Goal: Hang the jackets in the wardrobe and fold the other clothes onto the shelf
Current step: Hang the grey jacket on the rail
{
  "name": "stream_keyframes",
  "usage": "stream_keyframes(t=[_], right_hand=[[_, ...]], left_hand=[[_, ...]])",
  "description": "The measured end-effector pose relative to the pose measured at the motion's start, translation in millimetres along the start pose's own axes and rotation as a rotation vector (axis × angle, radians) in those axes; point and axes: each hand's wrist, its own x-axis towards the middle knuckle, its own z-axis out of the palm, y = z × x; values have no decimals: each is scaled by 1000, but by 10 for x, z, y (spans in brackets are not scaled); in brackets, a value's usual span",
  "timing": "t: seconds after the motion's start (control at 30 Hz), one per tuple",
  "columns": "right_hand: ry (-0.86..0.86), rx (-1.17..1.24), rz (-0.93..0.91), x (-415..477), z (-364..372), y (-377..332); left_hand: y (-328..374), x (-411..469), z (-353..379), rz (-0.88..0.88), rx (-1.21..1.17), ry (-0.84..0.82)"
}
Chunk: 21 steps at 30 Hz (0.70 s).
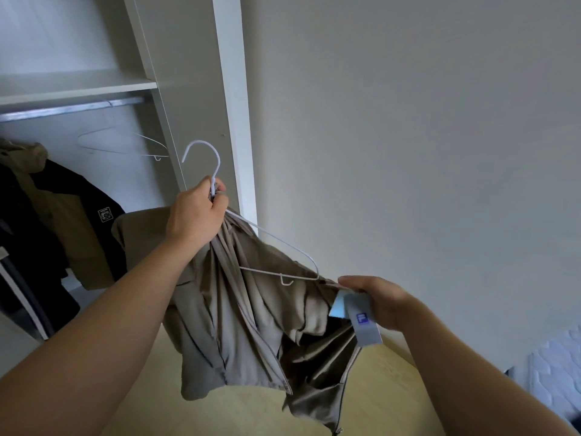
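Wardrobe rail, far left: hung jackets below it.
Left hand: fingers curled round the neck of the white hanger; beige jacket bunched under the fist, draping down.
Right hand: pinches the jacket's right edge by its tags.

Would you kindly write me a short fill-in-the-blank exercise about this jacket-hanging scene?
The left hand grips a ___ hanger by its neck.
The right hand pinches the jacket beside a tag bearing a ___ logo.
In the wardrobe, an empty hanger hangs from the metal ___.
Missing words: white; blue; rail.
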Motion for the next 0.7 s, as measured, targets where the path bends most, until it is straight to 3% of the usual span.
stream_keyframes(t=[0.1,0.17,0.27,0.33,0.43,0.53,0.6,0.7], right_hand=[[-69,51,-53,-31,72,-116],[112,22,-73,10,119,-152],[512,-385,-199,70,117,-214],[655,-606,-287,121,54,-274],[649,-929,-334,152,77,-442],[595,-1196,-234,151,233,-656],[606,-1120,-209,184,316,-764],[499,-731,-156,194,464,-938]], left_hand=[[-138,3,-22,-61,-9,1],[-248,10,-45,-113,-25,2],[-424,-4,-68,-173,-66,13],[-525,-41,-49,-202,-92,21],[-624,-112,17,-234,-106,29],[-661,-177,99,-235,-111,-8],[-643,-215,147,-208,-93,-60],[-570,-272,193,-171,-71,-120]])
